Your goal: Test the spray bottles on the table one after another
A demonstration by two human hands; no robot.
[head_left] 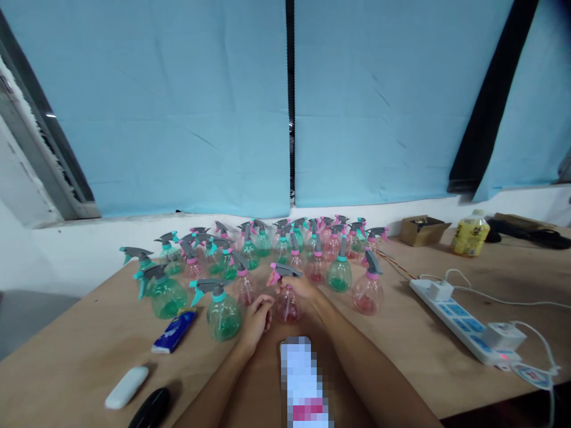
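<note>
**Item: pink spray bottle, held at both hands**

While it stood upright on the wooden bench, the pink spray bottle was recorded as follows: small, rounded, clear pink body; pink collar; grey trigger head with a pink nozzle tip pointing left. It stood at the near edge of the bottle group, just ahead of the person's forearms.

Position relative to the fingers: the right hand lay over the bottle's neck and right shoulder, fingers closed on the collar just below the trigger head. The left hand sat against the lower left side of the body, fingers curled together and touching the bottle's wall. The bottle thus lay between the two hands, right hand higher, left hand lower.

Adjacent stock: a green spray bottle just left of the left hand; another pink bottle near on the right; a cluster of green and pink spray bottles behind, reaching to the white wall ledge.

Other items on the bench: a blue packet, a white oblong object and a black oblong object at near left; a white power strip with plugs at right; a cardboard box and a yellow drink bottle at far right.
</note>
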